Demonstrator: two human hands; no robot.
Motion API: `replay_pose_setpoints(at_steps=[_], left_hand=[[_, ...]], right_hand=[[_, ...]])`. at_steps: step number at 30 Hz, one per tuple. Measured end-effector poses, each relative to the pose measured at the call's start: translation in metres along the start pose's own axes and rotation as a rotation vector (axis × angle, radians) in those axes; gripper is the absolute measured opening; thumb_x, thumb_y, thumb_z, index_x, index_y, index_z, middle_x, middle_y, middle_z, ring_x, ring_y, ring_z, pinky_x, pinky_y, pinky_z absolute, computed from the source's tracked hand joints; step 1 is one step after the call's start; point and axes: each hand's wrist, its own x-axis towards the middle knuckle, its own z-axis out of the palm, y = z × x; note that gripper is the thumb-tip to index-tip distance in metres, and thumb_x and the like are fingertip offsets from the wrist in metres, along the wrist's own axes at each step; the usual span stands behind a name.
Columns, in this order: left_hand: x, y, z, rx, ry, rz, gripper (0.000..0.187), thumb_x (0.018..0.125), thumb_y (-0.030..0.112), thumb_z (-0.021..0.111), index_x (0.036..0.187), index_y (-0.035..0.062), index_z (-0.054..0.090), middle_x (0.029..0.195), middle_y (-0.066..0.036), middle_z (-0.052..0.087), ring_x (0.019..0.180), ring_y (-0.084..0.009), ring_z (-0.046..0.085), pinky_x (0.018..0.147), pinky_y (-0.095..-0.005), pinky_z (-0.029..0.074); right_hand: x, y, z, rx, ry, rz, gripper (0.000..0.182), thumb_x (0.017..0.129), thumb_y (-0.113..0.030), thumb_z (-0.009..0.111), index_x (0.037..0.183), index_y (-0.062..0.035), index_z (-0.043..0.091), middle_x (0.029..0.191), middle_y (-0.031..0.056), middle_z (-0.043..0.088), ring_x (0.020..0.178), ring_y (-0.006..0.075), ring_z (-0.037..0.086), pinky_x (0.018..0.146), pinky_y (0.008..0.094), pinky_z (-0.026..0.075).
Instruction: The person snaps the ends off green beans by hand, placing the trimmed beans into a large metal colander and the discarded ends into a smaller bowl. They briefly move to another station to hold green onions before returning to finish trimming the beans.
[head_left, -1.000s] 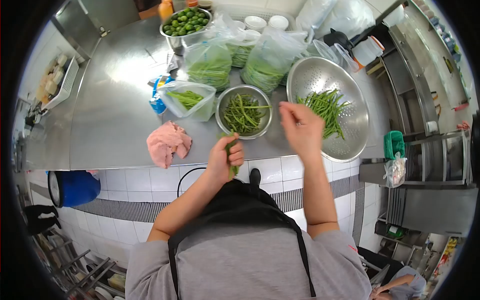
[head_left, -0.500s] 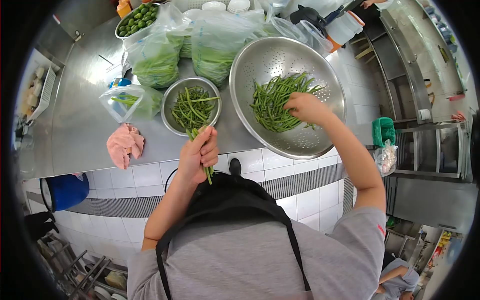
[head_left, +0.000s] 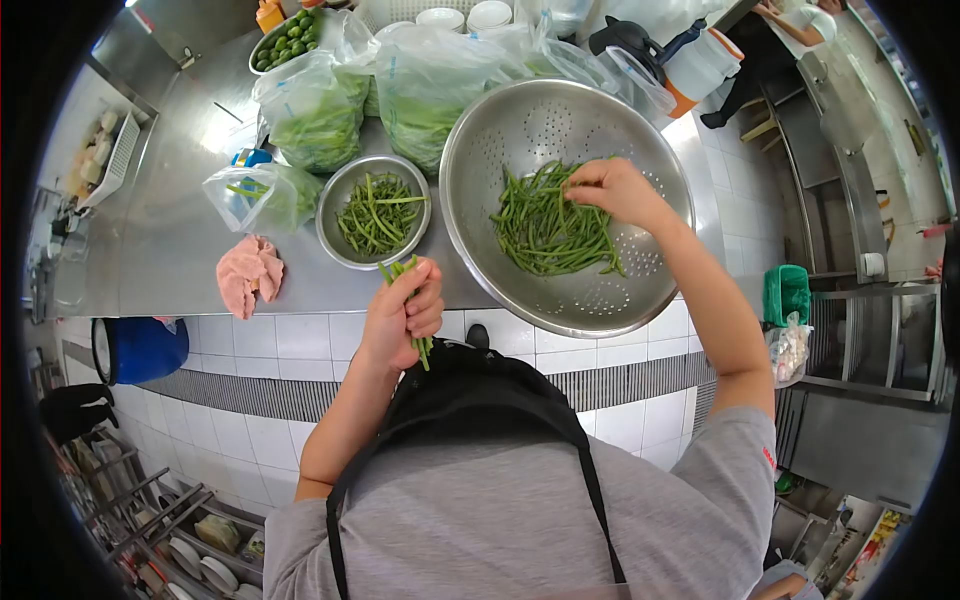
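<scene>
My left hand point(head_left: 405, 312) is closed around a small bunch of green beans point(head_left: 397, 268), whose ends stick out above and below the fist. It is just in front of the table edge, below the small steel bowl point(head_left: 325, 232), which contains more cut green beans point(head_left: 375, 213). To the right, a large perforated steel colander point(head_left: 480, 140) holds a pile of green beans point(head_left: 550, 235). My right hand point(head_left: 612, 190) is over the upper right of this pile, its fingertips pinched together at the beans. Exactly how many beans it grips is hidden.
Plastic bags of green vegetables point(head_left: 318, 125) stand behind the bowl. A pink cloth point(head_left: 250, 275) and a smaller bag point(head_left: 265, 200) lie at left. A bowl of green fruits point(head_left: 290, 42) is at the back. A blue barrel point(head_left: 150, 350) stands on the floor. Another person's arm point(head_left: 790, 25) shows at upper right.
My right hand has risen slightly toward the upper edge of the bean pile, and its fingertips show more. My left hand keeps its bunch. The view has shifted a little.
</scene>
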Motion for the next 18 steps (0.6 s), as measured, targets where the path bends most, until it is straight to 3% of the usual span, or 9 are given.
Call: replay_pose_setpoints(at_steps=[1, 2, 6, 8, 13, 16, 18], left_hand=[[0.0, 0.001, 0.002, -0.001, -0.006, 0.012, 0.017, 0.089, 0.021, 0.043, 0.082, 0.0066, 0.05, 0.05, 0.007, 0.026, 0.038, -0.0021, 0.021, 0.033, -0.0171, 0.018], [0.001, 0.003, 0.005, -0.003, -0.014, 0.029, 0.016, 0.088, 0.02, 0.045, 0.083, 0.0063, 0.051, 0.05, 0.007, 0.027, 0.038, -0.0019, 0.021, 0.034, -0.0172, 0.017], [0.015, 0.023, 0.037, 0.206, 0.019, 0.176, 0.014, 0.086, 0.018, 0.051, 0.087, 0.0048, 0.055, 0.05, 0.008, 0.03, 0.039, -0.0009, 0.022, 0.034, -0.0182, 0.016], [0.036, 0.039, 0.059, 0.465, 0.04, 0.245, 0.016, 0.083, 0.017, 0.055, 0.092, 0.0036, 0.059, 0.055, 0.007, 0.043, 0.04, 0.0001, 0.022, 0.035, -0.018, 0.015], [0.098, 0.042, 0.101, 0.767, 0.05, 0.354, 0.021, 0.084, 0.02, 0.056, 0.093, 0.0034, 0.062, 0.063, 0.002, 0.053, 0.043, -0.001, 0.031, 0.038, -0.0195, 0.023], [0.117, 0.032, 0.097, 0.989, -0.106, 0.323, 0.019, 0.083, 0.022, 0.057, 0.091, 0.0063, 0.065, 0.063, 0.003, 0.055, 0.047, -0.0023, 0.035, 0.042, -0.0211, 0.027], [0.112, 0.029, 0.095, 0.997, -0.254, 0.48, 0.02, 0.083, 0.023, 0.056, 0.09, 0.0067, 0.066, 0.062, 0.003, 0.054, 0.051, -0.0032, 0.04, 0.046, -0.0209, 0.03]], right_hand=[[0.002, -0.002, -0.005, 0.151, 0.039, 0.107, 0.013, 0.077, -0.01, 0.061, 0.082, 0.0016, 0.063, 0.067, 0.0039, 0.059, 0.06, 0.0104, 0.054, 0.06, 0.0224, 0.044], [0.002, -0.005, -0.009, 0.289, 0.066, 0.072, 0.014, 0.079, -0.01, 0.059, 0.082, 0.003, 0.062, 0.067, 0.0021, 0.059, 0.059, 0.0076, 0.053, 0.058, 0.0203, 0.043], [0.007, -0.018, -0.028, 0.389, 0.116, 0.116, 0.016, 0.078, -0.012, 0.06, 0.086, 0.0009, 0.062, 0.066, 0.0034, 0.059, 0.059, 0.0079, 0.054, 0.054, 0.0208, 0.042], [0.007, -0.029, -0.033, 0.675, 0.165, 0.126, 0.013, 0.079, -0.011, 0.059, 0.086, 0.0004, 0.061, 0.067, 0.0036, 0.059, 0.059, 0.0085, 0.055, 0.055, 0.02, 0.043], [0.01, -0.053, -0.037, 0.703, 0.127, 0.088, 0.011, 0.079, -0.009, 0.06, 0.083, 0.0009, 0.06, 0.068, 0.005, 0.06, 0.06, 0.0096, 0.056, 0.056, 0.0208, 0.044], [0.012, -0.059, -0.034, 0.935, 0.155, 0.052, 0.01, 0.079, -0.008, 0.059, 0.085, 0.0007, 0.059, 0.068, 0.0053, 0.06, 0.059, 0.0102, 0.058, 0.057, 0.0202, 0.046], [0.012, -0.069, -0.028, 0.964, 0.181, 0.021, 0.01, 0.079, -0.007, 0.059, 0.086, 0.0007, 0.059, 0.069, 0.0051, 0.06, 0.06, 0.0101, 0.058, 0.057, 0.0205, 0.047]])
